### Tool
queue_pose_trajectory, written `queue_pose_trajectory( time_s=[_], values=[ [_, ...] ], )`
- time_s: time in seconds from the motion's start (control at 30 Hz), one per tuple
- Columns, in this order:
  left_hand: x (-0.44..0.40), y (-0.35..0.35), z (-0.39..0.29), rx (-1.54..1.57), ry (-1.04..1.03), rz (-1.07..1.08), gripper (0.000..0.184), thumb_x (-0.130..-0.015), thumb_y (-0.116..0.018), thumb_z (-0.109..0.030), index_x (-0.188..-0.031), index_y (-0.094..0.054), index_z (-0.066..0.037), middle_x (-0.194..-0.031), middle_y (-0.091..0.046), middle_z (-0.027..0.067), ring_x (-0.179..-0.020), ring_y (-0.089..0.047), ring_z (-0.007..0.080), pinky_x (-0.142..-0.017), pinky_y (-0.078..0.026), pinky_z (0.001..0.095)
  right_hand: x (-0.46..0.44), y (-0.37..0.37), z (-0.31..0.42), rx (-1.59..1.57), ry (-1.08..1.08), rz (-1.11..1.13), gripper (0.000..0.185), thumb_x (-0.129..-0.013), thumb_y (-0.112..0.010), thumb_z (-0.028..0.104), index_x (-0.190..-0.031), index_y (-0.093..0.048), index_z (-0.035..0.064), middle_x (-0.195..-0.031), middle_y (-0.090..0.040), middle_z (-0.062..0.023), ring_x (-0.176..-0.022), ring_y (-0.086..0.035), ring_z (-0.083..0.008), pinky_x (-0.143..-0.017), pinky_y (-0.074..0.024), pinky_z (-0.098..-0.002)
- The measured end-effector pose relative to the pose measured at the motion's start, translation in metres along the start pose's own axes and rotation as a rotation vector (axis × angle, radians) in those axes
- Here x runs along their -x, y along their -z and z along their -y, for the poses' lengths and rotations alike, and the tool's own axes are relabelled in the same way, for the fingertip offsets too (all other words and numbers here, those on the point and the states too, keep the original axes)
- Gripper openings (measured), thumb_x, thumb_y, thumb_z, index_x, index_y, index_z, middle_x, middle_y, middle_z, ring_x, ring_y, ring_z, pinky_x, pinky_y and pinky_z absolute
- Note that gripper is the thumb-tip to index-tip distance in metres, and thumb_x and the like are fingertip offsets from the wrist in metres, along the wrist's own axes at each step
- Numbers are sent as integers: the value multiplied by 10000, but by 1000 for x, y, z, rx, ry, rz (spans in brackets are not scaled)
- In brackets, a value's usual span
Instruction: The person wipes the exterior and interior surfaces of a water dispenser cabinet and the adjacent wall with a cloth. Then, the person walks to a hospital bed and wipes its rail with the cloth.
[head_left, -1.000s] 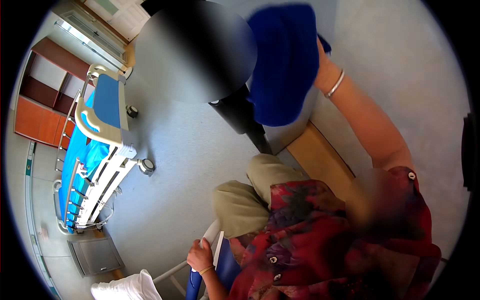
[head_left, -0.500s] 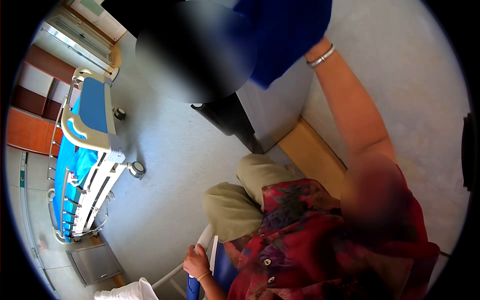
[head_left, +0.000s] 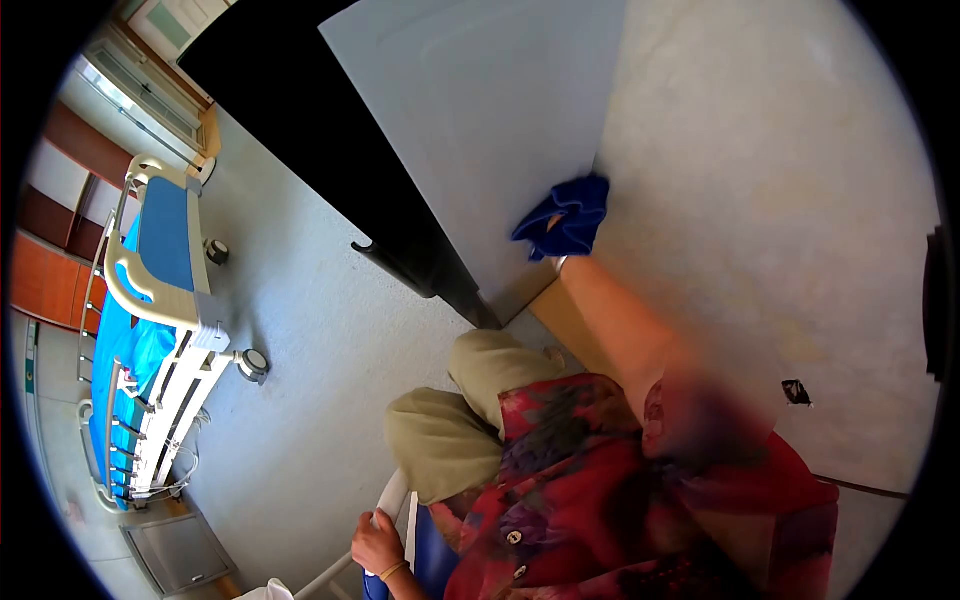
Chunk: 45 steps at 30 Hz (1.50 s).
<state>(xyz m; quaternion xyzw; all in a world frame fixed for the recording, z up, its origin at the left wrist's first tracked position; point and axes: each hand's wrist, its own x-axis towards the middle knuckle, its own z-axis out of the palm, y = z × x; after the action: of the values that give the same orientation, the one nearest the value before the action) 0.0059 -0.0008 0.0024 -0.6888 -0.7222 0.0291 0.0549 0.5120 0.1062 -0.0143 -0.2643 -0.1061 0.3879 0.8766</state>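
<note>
A dark blue cloth (head_left: 575,220) lies against the lower side of the grey cabinet (head_left: 500,120), near its edge by the wall. My right hand (head_left: 553,224) holds the cloth, which hides most of the hand apart from a bit of skin. The right arm stretches forward with a bracelet at the wrist. At the lower left, my left hand (head_left: 378,543) is closed around the pale armrest (head_left: 395,492) of the blue seat I sit on. A thin band circles that wrist.
The cabinet's black front (head_left: 330,130) faces the floor (head_left: 290,340). A hospital bed (head_left: 165,235) with blue bedding and wheels stands to the left. A pale wall (head_left: 740,200) with a small dark patch (head_left: 796,391) runs along the right. A metal panel (head_left: 180,552) is at the lower left.
My right hand has come down and closer with the blue cloth, from high up near the camera to the cabinet's lower side. The left hand keeps its grip on the armrest.
</note>
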Motion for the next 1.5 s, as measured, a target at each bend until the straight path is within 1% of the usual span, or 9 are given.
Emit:
queue_pose_trajectory(
  time_s=[0.4,0.5,0.57,0.63,0.73,0.83,0.97,1.27,1.5],
  values=[
    [2,-4,4,-8,-39,-40,256,-796,-579,-349,-835,-664,-111,-700,-632,155,-642,-609,355,-552,-469,456,25,-16,-23,-482,-509,170,394,-954,-298,248,-1249,-462,45,-1258,-502,-133,-1106,-509,-240,-956,-405,-367],
    [2,-7,7,0,-51,-69,259,-803,-572,-355,-834,-665,-116,-695,-629,158,-635,-607,355,-548,-467,457,20,-40,10,200,-108,295,347,-940,-317,244,-1113,-545,48,-1101,-582,-137,-978,-564,-230,-838,-470,-372],
    [2,-5,4,-5,-50,-60,267,-813,-562,-362,-832,-665,-116,-691,-628,161,-632,-606,355,-548,-466,457,-12,-13,28,-278,-206,378,286,-925,-366,282,-911,-560,72,-850,-597,-98,-760,-583,-205,-639,-497,-360],
    [2,-6,6,-4,-56,-57,268,-817,-558,-363,-830,-664,-117,-689,-626,161,-630,-605,356,-547,-465,456,11,-96,83,-55,-56,-66,225,-913,-411,268,-786,-487,98,-656,-519,-54,-605,-542,-177,-489,-445,-356],
    [1,-6,6,-3,-53,-52,267,-823,-551,-361,-826,-662,-119,-685,-625,161,-627,-603,358,-546,-464,455,34,-161,133,714,518,257,277,-889,-465,314,-705,-450,107,-579,-475,-41,-578,-537,-162,-458,-420,-330],
    [1,-6,7,-2,-57,-46,262,-827,-547,-356,-827,-659,-119,-687,-625,159,-628,-602,359,-546,-463,454,-14,-173,140,867,901,312,276,-884,-471,310,-700,-459,106,-582,-483,-44,-578,-539,-164,-461,-421,-328],
    [2,-4,4,-6,-45,-26,257,-827,-546,-351,-832,-654,-117,-696,-626,154,-638,-603,357,-550,-463,454,-29,-154,118,905,1044,229,274,-878,-480,306,-693,-471,105,-586,-493,-48,-580,-541,-166,-465,-422,-326],
    [1,-5,7,-17,-52,23,250,-830,-543,-339,-839,-645,-110,-729,-632,146,-640,-603,354,-552,-462,452,-50,-40,81,716,836,8,269,-864,-498,296,-677,-498,102,-595,-515,-58,-582,-546,-173,-473,-426,-322],
    [1,-1,4,-15,-56,44,246,-823,-551,-334,-839,-638,-105,-728,-630,149,-642,-603,351,-553,-462,448,-47,54,23,637,354,-15,266,-853,-513,288,-665,-520,100,-602,-533,-66,-584,-550,-177,-479,-428,-319]
  ],
)
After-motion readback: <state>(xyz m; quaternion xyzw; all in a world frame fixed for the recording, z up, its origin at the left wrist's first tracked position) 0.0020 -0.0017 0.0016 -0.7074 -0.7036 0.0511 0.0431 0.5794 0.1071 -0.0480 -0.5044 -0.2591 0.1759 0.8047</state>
